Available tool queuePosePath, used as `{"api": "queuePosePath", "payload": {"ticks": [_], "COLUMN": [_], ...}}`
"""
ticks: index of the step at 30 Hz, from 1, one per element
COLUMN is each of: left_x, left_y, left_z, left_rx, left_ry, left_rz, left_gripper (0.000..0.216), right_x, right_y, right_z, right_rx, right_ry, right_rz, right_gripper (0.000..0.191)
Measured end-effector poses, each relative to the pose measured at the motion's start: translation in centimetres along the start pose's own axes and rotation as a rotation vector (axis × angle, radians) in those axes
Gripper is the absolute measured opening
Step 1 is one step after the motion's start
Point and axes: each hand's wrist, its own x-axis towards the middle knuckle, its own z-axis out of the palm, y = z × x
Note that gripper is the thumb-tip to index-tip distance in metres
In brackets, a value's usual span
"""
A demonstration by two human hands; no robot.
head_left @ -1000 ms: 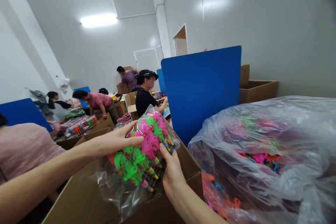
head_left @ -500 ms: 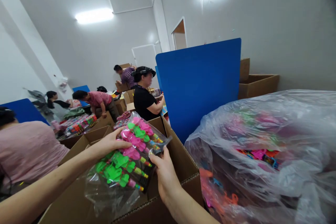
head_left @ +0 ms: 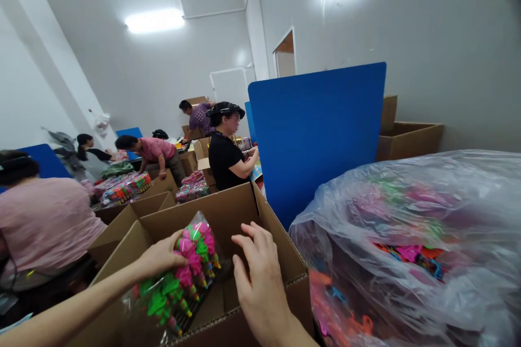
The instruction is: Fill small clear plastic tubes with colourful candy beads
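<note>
The right hand (head_left: 260,274) has just come off the bagged toys (head_left: 191,265) and hovers beside them, splayed, holding nothing; the left hand (head_left: 165,255) alone now grips them, lower, at the open carton's (head_left: 234,214) mouth. Right of the right hand, the carton's side separates it from a plastic sack (head_left: 480,217); beyond stands a blue panel (head_left: 319,130).

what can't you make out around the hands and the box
All in the head view:
- Left hand: some fingertips, hidden by the packet.
- Toy count in the packet: toys overlap under shiny film.
- Box: part of its floor, hidden by the packet and right hand.
- Large plastic bag: contents blurred by cloudy folds; right side cut off by the picture's edge.
</note>
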Motion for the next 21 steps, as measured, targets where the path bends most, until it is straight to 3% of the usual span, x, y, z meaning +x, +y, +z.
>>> {"api": "queuePosePath", "payload": {"ticks": [10,14,17,21], "left_x": [2.1,2.1,2.0,2.3], "left_y": [-5.4,-7.0,-8.0,-9.7], "left_z": [7.0,8.4,8.9,10.4], "left_rx": [0.176,0.208,0.219,0.239], "left_ry": [-0.173,-0.18,-0.189,-0.232], "left_rz": [-0.136,-0.165,-0.224,-0.324], "left_gripper": [0.092,0.087,0.089,0.089], "right_x": [-0.2,-0.7,-1.5,-2.5], "right_y": [1.7,1.5,1.2,1.4], "right_z": [0.8,0.8,0.5,0.3], "right_rx": [-0.155,-0.267,-0.357,-0.301], "right_ry": [-0.162,-0.234,-0.381,-0.492], "right_rz": [-0.029,-0.067,-0.083,-0.104], "right_gripper": [0.019,0.022,0.024,0.028]}}
